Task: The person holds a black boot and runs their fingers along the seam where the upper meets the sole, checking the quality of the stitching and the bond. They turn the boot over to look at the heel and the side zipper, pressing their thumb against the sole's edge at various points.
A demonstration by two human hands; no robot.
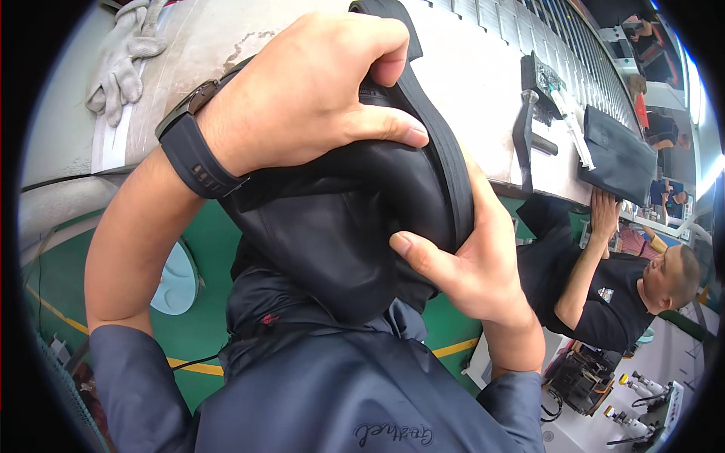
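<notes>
While one pale desk [468,98] spread across the top of the view, its near edge running behind the work and on toward the right, one green floor [208,249] showed below that edge, on both sides of the person's body. One co-worker [604,291] in black sat at the right, well apart from the work. One black leather piece [317,241], folded and bulging, lay over the person's lap at the desk edge, its stiff banded rim arching up and over the desk. Both hands held it: the left hand [325,90] gripped the upper part with fingers curled and thumb along the band, and the right hand [479,260] clasped the right side, thumb in front, fingers hidden behind. A broad pale stretch of desk separated this piece from one flat black pouch [619,155], which the co-worker touched. At least one grey glove [124,68] lay at the far left; overlap hid the exact count. Near the pouch lay one long dark tool [523,143] and, smaller still, one wristwatch [198,143] circled the left wrist.
</notes>
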